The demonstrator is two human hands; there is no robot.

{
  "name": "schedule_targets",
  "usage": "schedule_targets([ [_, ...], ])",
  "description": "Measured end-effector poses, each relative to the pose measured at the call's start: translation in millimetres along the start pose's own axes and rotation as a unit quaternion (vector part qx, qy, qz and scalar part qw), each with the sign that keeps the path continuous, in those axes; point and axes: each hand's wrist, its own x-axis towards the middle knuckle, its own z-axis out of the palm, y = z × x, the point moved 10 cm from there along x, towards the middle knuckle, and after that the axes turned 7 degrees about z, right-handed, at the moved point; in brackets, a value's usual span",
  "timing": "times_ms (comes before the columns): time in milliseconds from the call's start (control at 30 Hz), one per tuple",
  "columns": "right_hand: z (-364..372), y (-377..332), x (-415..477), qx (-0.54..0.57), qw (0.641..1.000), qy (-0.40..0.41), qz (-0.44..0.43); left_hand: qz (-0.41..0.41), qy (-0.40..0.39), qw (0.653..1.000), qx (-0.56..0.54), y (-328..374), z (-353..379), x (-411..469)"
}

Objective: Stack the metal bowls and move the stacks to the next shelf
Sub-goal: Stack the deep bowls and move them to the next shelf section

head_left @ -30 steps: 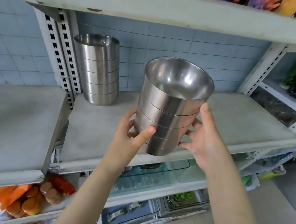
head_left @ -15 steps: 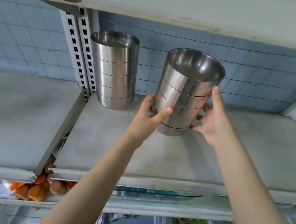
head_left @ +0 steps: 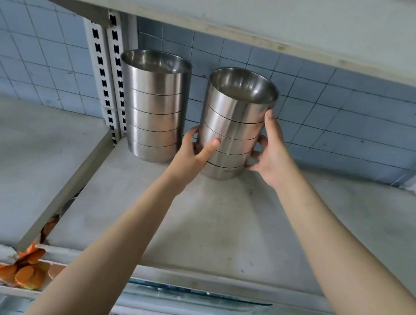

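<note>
Both my hands clamped on a stack of bowls at the back of the grey shelf.

I look at a pale grey shelf (head_left: 219,225), scuffed and dusty, with a blue tiled wall (head_left: 340,108) behind it and another shelf board (head_left: 248,6) across the top of the frame. A slotted white upright (head_left: 107,72) stands at centre left. My left hand (head_left: 193,152) grips the held stack (head_left: 232,123) from its left side, thumb across the front; my right hand (head_left: 271,152) presses its right side, fingers spread. The stack sits just above centre frame, long axis near vertical and leaning slightly, open mouth up; I cannot tell if its base touches the shelf. A second stack (head_left: 155,108) stands upright just left of it, beside the upright. Orange packets (head_left: 22,270) show at lower left.
</note>
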Motion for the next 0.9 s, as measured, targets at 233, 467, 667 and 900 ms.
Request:
schedule_targets([
  [233,0,-1,12,-0.004,1.0,-0.001,0.005,-0.02,-0.01,1.0,0.004,-5,3,7],
  [467,-4,0,22,0.011,1.0,0.0,0.007,-0.033,-0.029,0.998,0.054,-3,6,11],
  [667,-8,-2,27,0.0,1.0,0.015,0.006,-0.013,-0.048,0.996,0.068,5,14,17],
  [900,-11,-3,29,-0.016,1.0,-0.002,0.011,-0.043,-0.03,0.996,0.079,-14,10,25],
])
